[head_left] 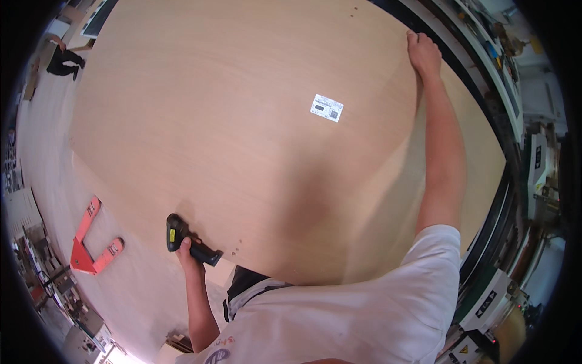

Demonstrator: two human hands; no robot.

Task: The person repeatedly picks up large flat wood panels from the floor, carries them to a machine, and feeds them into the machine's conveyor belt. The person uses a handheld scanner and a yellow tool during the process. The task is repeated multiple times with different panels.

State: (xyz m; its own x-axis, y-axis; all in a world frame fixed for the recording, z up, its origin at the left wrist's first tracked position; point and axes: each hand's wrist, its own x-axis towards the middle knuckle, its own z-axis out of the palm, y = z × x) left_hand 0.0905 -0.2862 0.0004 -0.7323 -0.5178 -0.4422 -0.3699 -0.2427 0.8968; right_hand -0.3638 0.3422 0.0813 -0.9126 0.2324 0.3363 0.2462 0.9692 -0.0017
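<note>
My left hand (190,250) is closed on a black handheld barcode scanner (176,232) with a yellow label. It is at the near left edge of a large light-brown wooden panel (212,121). Reaching far to the right, my right hand (425,56) has its fingers curled at the panel's right edge, gripping it. A white printed label (327,108) lies on the panel, left of and nearer than my right hand. Beneath the panel's right edge, another similar panel (473,127) shows, partly in shadow. Small holes mark the upper panel near the scanner.
A red pallet jack (85,255) stands on the floor at left. Another person (63,60) is at the far left, partly in view. Along the right runs a dark machine rail (485,115), with machine housings (485,300) beside it. Stacked materials line the left rim.
</note>
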